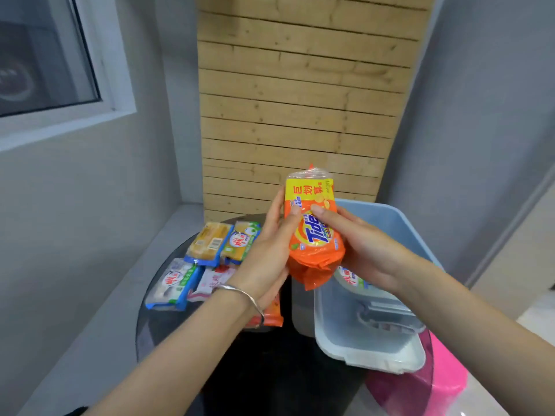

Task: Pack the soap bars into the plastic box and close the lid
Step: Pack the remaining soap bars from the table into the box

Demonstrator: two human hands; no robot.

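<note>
Both hands hold an orange Tide soap pack (313, 235) upright above the table. My left hand (267, 259) grips its left side and my right hand (366, 250) its right side. Below and to the right stands the open plastic box (369, 352), translucent white, with its blue lid (387, 220) raised behind it. One wrapped soap bar (351, 279) lies inside the box. On the table to the left lie several wrapped soap bars: two yellow ones (210, 243) (241, 241), a white-blue one (175, 285), a white-red one (210, 282) and an orange one (271, 315) partly under my left wrist.
The round dark glass table (261, 364) stands in a corner with grey walls (90, 205) and a wooden slat panel (300, 100) behind. A pink object (447, 373) sits at the table's right edge, beside the box.
</note>
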